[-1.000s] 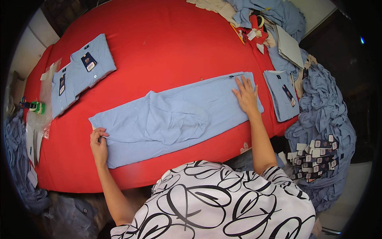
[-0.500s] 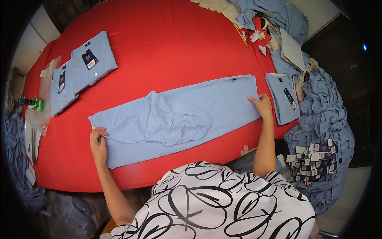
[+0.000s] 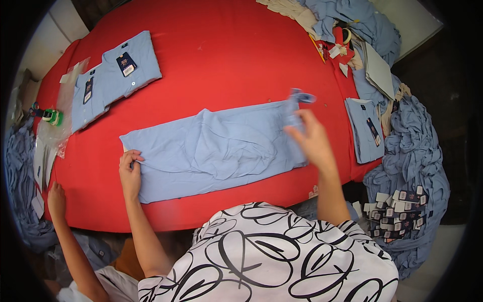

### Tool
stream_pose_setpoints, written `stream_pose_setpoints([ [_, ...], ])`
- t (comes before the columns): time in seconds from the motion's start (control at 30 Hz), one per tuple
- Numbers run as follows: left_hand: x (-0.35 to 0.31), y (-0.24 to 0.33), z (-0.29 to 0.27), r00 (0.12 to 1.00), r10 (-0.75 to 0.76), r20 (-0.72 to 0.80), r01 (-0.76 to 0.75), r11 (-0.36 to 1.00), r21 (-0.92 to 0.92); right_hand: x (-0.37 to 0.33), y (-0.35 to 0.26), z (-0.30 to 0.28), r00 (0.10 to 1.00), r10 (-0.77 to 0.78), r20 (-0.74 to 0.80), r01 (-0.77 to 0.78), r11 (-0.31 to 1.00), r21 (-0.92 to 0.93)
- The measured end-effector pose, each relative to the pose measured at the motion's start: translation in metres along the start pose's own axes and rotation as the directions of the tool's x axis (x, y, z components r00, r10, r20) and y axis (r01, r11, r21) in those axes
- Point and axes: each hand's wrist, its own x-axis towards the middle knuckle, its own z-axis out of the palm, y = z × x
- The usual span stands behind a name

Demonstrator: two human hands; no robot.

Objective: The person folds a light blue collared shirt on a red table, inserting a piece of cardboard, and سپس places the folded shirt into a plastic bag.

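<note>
A light blue shirt (image 3: 221, 151), folded into a long strip with a rumpled middle, lies across the red-covered table in front of me. At its left end my left hand (image 3: 131, 171) pinches the edge between thumb and fingers. My right hand (image 3: 309, 136) grips the shirt's right end, lifting and turning it inward; the raised cloth is smeared by motion. Farther left lie two folded light blue shirts (image 3: 143, 65) with dark tags, partly overlapping. Another folded, tagged shirt (image 3: 366, 131) rests right of my right hand.
Another person's hand (image 3: 57, 196) reaches in at the left table edge, near a clear plastic bag (image 3: 63, 108) and a green tape dispenser (image 3: 52, 117). Heaped blue garments (image 3: 415, 131) line the right side, with a pile of tags (image 3: 397, 211) on them. White boards (image 3: 377, 70) lie far right.
My right hand has moved left, carrying the shirt's right end up and inward. My left hand stays on the left edge. Another person's arm has come in at the lower left.
</note>
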Motion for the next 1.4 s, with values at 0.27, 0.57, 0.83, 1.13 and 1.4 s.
stream_pose_setpoints([
  [0.27, 0.002, 0.012, 0.001, 1.000, -0.015, -0.007, 0.015, 1.000, -0.015, -0.011, 0.030, 0.030, 0.996, 0.048, 0.074, -0.050, 0.998, 0.035],
  [0.57, 0.001, 0.009, -0.001, 0.999, -0.033, 0.004, 0.033, 0.999, -0.004, -0.020, 0.064, 0.035, 0.980, -0.009, -0.200, -0.029, 0.981, -0.190],
  [0.83, 0.002, 0.008, -0.001, 1.000, -0.006, 0.002, 0.006, 1.000, -0.011, -0.022, -0.010, 0.105, 0.978, -0.188, 0.093, 0.207, 0.942, -0.264],
  [1.13, 0.000, 0.007, 0.000, 1.000, 0.008, -0.013, -0.008, 1.000, 0.026, -0.009, -0.012, 0.075, 0.977, -0.190, 0.101, 0.188, 0.982, 0.027],
  [1.4, 0.005, 0.004, -0.005, 0.999, 0.001, 0.053, 0.000, 1.000, -0.010, -0.026, -0.009, 0.092, 0.981, -0.070, 0.181, 0.048, 0.991, 0.121],
])
